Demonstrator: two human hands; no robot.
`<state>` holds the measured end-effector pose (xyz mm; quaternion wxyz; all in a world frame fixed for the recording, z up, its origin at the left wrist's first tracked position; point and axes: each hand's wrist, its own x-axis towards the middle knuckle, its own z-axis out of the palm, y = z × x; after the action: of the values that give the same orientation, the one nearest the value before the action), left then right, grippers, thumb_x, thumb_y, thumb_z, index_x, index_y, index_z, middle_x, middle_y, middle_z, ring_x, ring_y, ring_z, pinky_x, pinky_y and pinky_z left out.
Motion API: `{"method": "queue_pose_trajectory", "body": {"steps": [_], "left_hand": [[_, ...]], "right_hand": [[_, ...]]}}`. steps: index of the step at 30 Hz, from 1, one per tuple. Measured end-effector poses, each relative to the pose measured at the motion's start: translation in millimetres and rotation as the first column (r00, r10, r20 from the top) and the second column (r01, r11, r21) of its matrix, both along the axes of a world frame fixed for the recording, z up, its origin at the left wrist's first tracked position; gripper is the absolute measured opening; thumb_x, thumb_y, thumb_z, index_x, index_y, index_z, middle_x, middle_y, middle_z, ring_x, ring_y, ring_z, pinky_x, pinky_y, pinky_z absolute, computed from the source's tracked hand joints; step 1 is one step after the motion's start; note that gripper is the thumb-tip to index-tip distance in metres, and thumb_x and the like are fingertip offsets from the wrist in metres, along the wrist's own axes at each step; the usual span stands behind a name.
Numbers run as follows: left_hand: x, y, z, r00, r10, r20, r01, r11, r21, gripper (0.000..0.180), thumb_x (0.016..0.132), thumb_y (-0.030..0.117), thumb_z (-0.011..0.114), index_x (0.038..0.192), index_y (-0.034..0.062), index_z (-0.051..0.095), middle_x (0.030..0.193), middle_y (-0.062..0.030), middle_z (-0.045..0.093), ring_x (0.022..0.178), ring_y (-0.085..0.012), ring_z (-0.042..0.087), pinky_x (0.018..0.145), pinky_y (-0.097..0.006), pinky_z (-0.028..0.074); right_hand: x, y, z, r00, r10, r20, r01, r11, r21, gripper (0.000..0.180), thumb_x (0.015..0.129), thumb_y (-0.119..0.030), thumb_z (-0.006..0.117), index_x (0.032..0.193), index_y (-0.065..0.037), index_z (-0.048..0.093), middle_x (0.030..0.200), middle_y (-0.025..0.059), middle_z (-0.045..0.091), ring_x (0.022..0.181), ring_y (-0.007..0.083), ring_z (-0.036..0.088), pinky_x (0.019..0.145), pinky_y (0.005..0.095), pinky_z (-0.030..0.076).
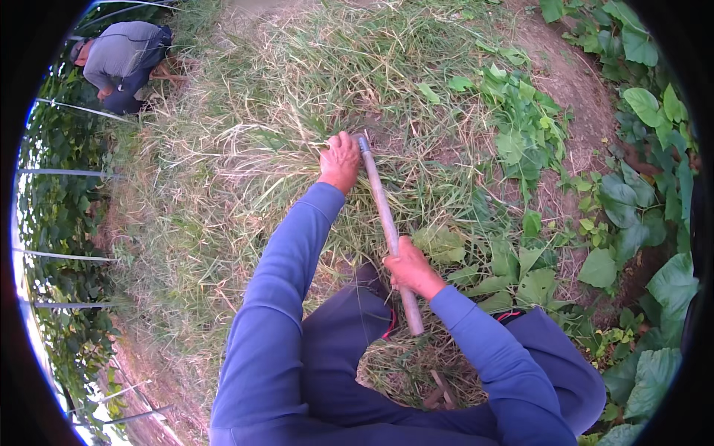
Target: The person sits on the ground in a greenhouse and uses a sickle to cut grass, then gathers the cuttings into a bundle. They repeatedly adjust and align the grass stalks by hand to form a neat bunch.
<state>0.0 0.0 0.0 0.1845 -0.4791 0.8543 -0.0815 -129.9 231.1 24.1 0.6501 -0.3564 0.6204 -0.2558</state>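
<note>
My left hand [341, 162] is closed around a bunch of long grass [286, 152], green and dry straw-coloured, near the middle of the view. My right hand [410, 269] grips a long wooden tool handle [381, 201] low on its shaft, with the butt end sticking out below the fist. The handle slants up and to the left, ending in a grey metal collar [363, 143] right beside my left hand. Whatever head or blade sits past the collar is mostly hidden in the grass, so its kind cannot be told.
Another person [126, 65] bends low at the far left. Broad-leaved vines [632, 201] line the right edge, and cut leafy stems [524, 134] lie on the grass. Thin pale poles [67, 172] cross the foliage on the left. My bent knees [565, 364] are close below.
</note>
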Motion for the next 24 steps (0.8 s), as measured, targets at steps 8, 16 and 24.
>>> {"method": "queue_pose_trajectory", "body": {"steps": [8,16,24], "left_hand": [[26,-10,-29,0.976,0.189,-0.108,-0.195,0.980,-0.044,0.029,0.086,0.017,0.055,0.112,0.0046,0.058,0.111,-0.0115,0.059,0.108,-0.0262,0.055,0.080,-0.042,0.052],[21,-9,-21,0.968,0.250,-0.003,-0.249,0.966,0.073,0.027,0.087,0.017,0.053,0.109,0.0069,0.064,0.114,-0.0105,0.061,0.111,-0.0267,0.055,0.086,-0.043,0.048],[14,-8,-9,0.990,0.050,0.133,-0.047,0.999,-0.022,0.028,0.084,0.020,0.056,0.105,0.0062,0.069,0.116,-0.0142,0.058,0.117,-0.0340,0.045,0.097,-0.053,0.034]], "right_hand": [[-3,0,10,1.000,-0.004,0.011,0.004,1.000,0.024,0.026,0.082,-0.011,0.053,0.095,0.004,0.036,0.070,0.0132,0.055,0.047,0.0186,0.058,0.042,0.0329,0.050],[-1,4,5,0.990,-0.071,0.124,0.061,0.995,0.082,0.025,0.084,-0.011,0.054,0.102,-0.002,0.039,0.074,0.0066,0.050,0.047,0.0129,0.053,0.038,0.0288,0.046],[-2,6,-2,0.991,-0.087,0.098,0.079,0.993,0.086,0.024,0.084,-0.012,0.056,0.097,-0.001,0.038,0.070,0.0079,0.052,0.045,0.0137,0.053,0.038,0.0301,0.046]]}}
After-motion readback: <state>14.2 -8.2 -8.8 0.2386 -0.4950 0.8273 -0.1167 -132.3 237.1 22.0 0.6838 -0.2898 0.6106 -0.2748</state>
